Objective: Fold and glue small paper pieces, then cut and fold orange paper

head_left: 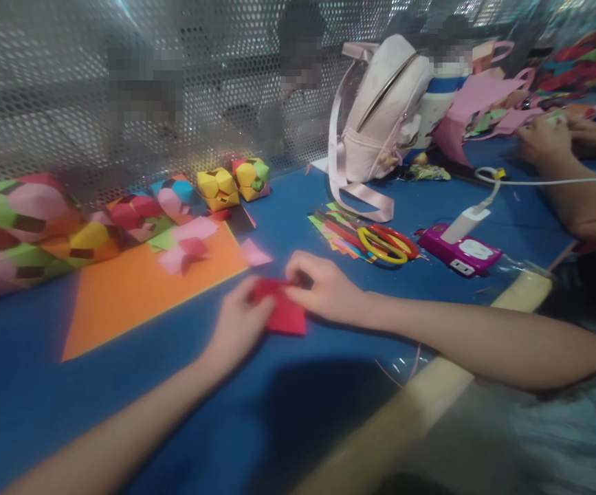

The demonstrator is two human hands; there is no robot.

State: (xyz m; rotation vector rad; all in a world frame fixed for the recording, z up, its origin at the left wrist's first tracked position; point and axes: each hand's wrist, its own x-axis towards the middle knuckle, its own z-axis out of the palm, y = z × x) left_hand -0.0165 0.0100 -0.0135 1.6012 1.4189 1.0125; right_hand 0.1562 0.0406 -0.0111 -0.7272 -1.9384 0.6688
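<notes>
A small sheet of red paper [288,317] is held between my two hands over the blue table. My left hand [243,313] is closed on its left side, thumb on top. At the upper right edge, my right hand [323,289] pinches the same paper between thumb and fingers. Motion blur hides any fine folds. Just beyond my hands lie a small pink paper piece [256,253] and a large orange sheet [158,292], which carries folded pink paper [188,253].
Folded paper balls [34,227] are heaped at the left; a yellow one [218,189] stands farther back. Scissors [388,244] lie on paper strips. Beyond are a purple device [460,249] with a white plug, and a pale backpack [380,117]. Another person's hands [548,141] work at right.
</notes>
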